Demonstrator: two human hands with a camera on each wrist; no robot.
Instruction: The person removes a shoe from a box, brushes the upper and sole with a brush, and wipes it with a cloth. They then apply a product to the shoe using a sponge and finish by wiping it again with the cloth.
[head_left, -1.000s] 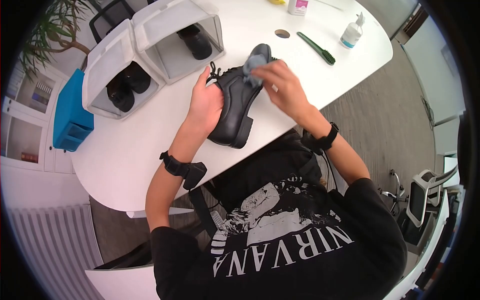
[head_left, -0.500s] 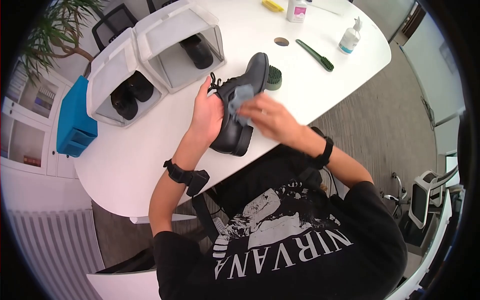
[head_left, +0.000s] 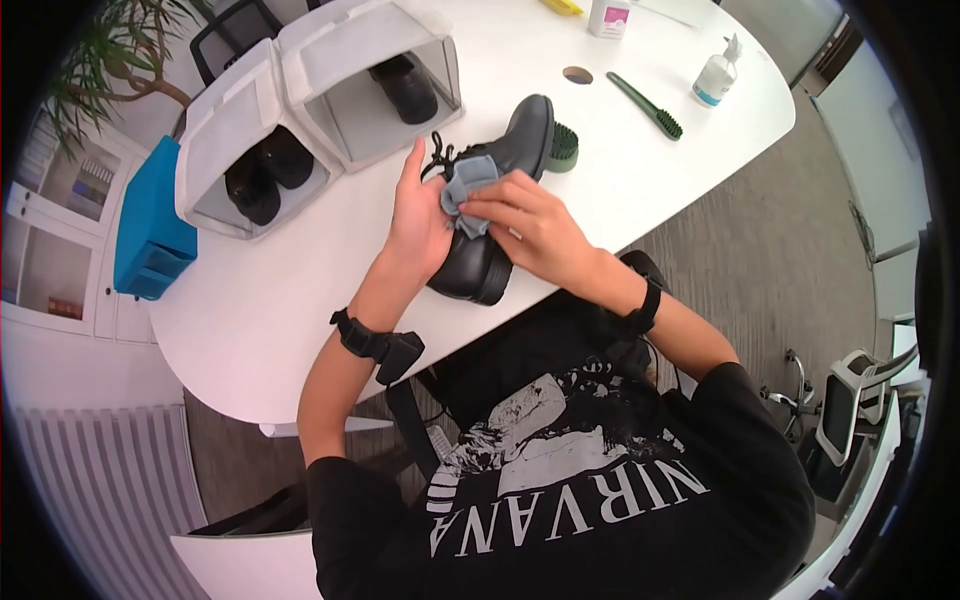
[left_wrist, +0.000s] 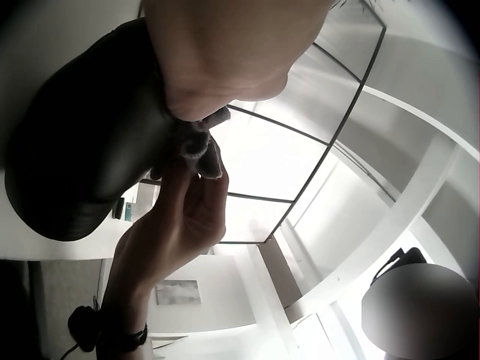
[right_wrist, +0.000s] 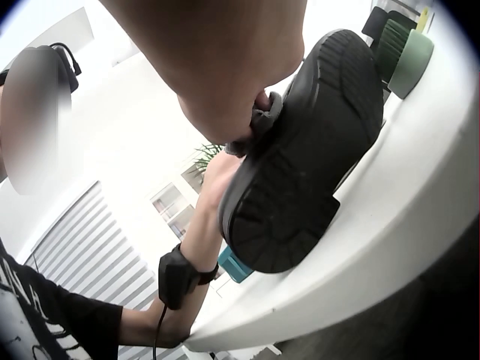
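Observation:
A black lace-up leather shoe [head_left: 520, 145] lies tilted over the white table, its toe pointing away and its treaded sole [right_wrist: 300, 180] turned to the right. My left hand [head_left: 418, 220] holds it at the ankle opening, thumb up beside the laces; its other fingers are hidden by the shoe and a cloth. Between its fingertips and thumb, my right hand [head_left: 535, 228] pinches that crumpled blue-grey cloth [head_left: 468, 190], pressed to the shoe's side near the opening, close to the left palm.
Beyond the toe stands a green round brush [head_left: 564, 148]. Farther right lie a long green brush [head_left: 648, 107], a spray bottle [head_left: 715, 78] and a white bottle [head_left: 609, 18]. Two open shoe boxes [head_left: 345, 40] with black shoes inside and a blue organizer [head_left: 157, 225] stand at the left.
The right hand and cloth have moved from near the toe back along the shoe to its opening. The green round brush has come into sight behind the toe. The left hand keeps its hold.

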